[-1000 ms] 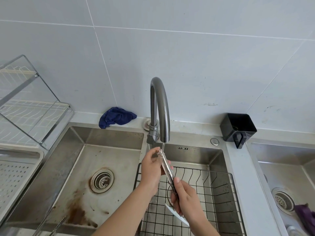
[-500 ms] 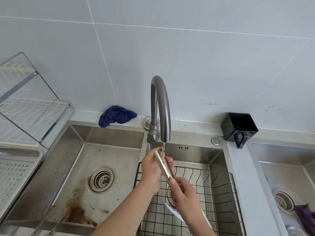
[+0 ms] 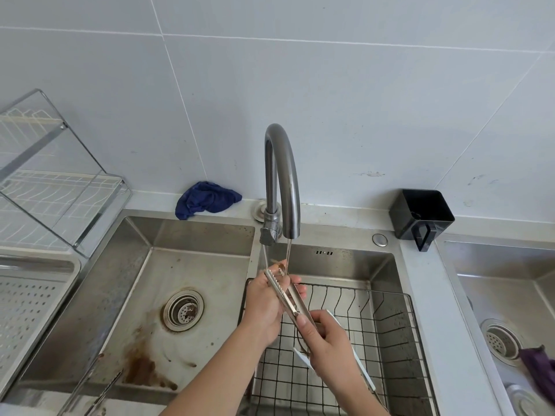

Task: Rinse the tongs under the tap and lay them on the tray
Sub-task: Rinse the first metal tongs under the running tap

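While a thin stream (image 3: 287, 256) from the tap (image 3: 282, 175) falls on the toothed tips of the tongs (image 3: 287, 295), the chief hazard is probably slippage. Wet steel held by wet skin could slide free and drop into the wire basket (image 3: 390, 331) below, where the tips might catch between the wires or strike the white item (image 3: 303, 358) lying there. A second risk lies in the teeth, which sit against the left palm; a hard rub along them could scrape the skin. Water is likely to run down the sloped arms toward the right wrist. If the tongs are carried off unshaken, it may also drip across the left basin (image 3: 192, 235) on the way to the perforated tray (image 3: 33, 310), which stands well apart at far left.

Pose: the left hand (image 3: 264, 310) reaches in from below, palm turned toward the tongs, its fingers (image 3: 298, 288) curled round the tip end just under the spout. The right hand (image 3: 327, 343) sits lower and nearer the camera, thumb on top, pinching the handle end so that the two arms lie nearly together. The tongs slant up and away from the right hand into the stream, above the basket and touching neither it nor the tray.
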A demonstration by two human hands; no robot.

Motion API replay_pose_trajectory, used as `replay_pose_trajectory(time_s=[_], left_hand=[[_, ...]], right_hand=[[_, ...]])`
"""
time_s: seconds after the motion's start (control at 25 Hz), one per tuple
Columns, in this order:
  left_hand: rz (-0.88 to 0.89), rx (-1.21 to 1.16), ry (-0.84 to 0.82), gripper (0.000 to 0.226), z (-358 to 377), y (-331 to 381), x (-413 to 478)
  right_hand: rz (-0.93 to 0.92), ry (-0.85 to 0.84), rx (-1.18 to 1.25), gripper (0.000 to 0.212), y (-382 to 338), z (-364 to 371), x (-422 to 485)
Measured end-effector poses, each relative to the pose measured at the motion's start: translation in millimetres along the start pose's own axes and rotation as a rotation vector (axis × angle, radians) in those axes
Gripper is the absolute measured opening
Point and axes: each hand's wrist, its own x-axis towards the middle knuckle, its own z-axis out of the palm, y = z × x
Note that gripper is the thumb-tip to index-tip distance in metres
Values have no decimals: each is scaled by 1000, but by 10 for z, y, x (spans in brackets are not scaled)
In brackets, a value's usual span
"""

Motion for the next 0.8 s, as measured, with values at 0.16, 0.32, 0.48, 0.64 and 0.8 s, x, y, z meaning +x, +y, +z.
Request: replay_pose_trajectory(time_s=[0.16,0.32,0.48,0.64,0.8], left_hand=[[-26,-70,97,19,89,53,0],[-53,-84,105,23,99,68,3],[-58,-86,42,23,68,54,5],[-45,-139,75,13,82,64,52],[-118,-189,71,24,86,129,71]], right_hand=[[-8,-7,12,44,-2,31,-21],[-13,18,11,53,31,44,-25],[21,24,73,54,27,23,-8],[54,-7,88,58,-24,39,5],[54,-33,109,46,-69,68,-24]])
